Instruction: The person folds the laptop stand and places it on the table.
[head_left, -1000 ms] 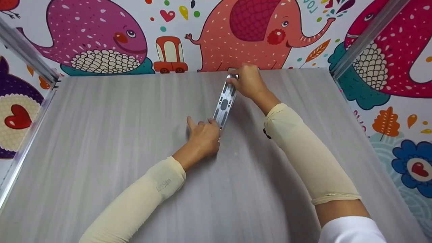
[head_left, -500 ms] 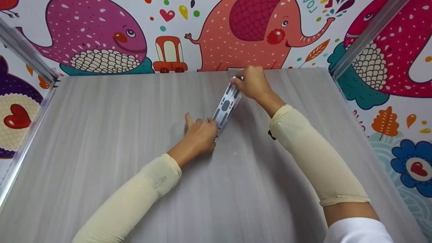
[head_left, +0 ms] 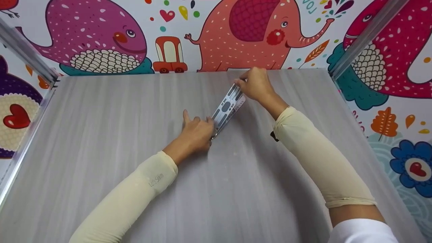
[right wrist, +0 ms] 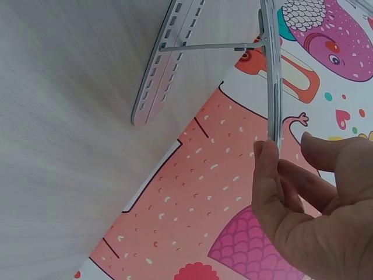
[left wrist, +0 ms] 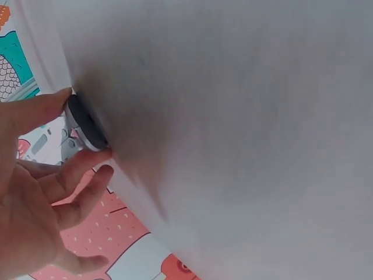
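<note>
A silver folding laptop stand (head_left: pixel 221 117) with slotted metal plates is held slantwise above the tabletop, between both hands. My left hand (head_left: pixel 195 133) pinches its near end; in the left wrist view thumb and a finger press on either side of a dark pad (left wrist: pixel 86 123) there. The far end of the upper plate is held by the fingers of my right hand (head_left: pixel 257 84), and the thumb stands off from the plate in the right wrist view. That view shows the slotted lower plate (right wrist: pixel 163 70) apart from the upper plate (right wrist: pixel 274 87), a thin strut (right wrist: pixel 210 46) joining them.
Beneath is a grey wood-grain tabletop (head_left: pixel 118 135). A wall with cartoon animals (head_left: pixel 249 54) rises behind it. Metal posts stand at the back left (head_left: pixel 33 54) and back right (head_left: pixel 368 37). A white flat thing (head_left: pixel 234 70) shows at the back edge beside my right hand.
My right hand has shifted right and slightly nearer, and my left hand slightly left. The stand slants more to the right, and its plates have spread apart, showing more of the lower one.
</note>
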The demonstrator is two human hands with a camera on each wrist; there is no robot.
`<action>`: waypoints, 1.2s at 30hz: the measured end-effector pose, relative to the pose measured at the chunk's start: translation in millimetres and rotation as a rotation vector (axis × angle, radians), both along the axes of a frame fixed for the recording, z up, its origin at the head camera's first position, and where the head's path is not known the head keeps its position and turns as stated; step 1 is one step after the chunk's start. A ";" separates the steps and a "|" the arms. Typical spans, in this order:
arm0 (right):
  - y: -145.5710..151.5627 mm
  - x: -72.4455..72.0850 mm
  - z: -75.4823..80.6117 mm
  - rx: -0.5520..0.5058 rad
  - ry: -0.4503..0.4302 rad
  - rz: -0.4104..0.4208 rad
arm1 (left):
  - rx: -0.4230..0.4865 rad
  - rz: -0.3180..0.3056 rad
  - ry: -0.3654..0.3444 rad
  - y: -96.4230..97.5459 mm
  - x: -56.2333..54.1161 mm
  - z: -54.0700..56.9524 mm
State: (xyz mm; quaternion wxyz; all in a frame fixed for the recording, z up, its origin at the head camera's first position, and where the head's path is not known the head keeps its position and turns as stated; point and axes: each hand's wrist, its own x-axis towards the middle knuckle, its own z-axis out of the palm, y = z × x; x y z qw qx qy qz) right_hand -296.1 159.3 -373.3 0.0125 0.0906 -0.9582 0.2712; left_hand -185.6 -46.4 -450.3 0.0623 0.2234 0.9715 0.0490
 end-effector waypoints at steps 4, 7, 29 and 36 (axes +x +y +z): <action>1.1 2.5 1.4 0.012 -0.020 -0.009 | -0.007 -0.023 -0.001 -4.1 -2.1 -0.5; 2.0 3.4 2.3 0.011 -0.033 -0.008 | -0.019 -0.035 -0.011 -7.9 -4.1 -0.3; 7.4 12.1 5.4 0.017 -0.055 0.011 | -0.001 -0.087 -0.010 -28.8 -14.7 -0.7; 13.9 19.5 -1.9 0.090 0.069 0.074 | 0.006 -0.026 0.001 -25.3 -10.4 -3.1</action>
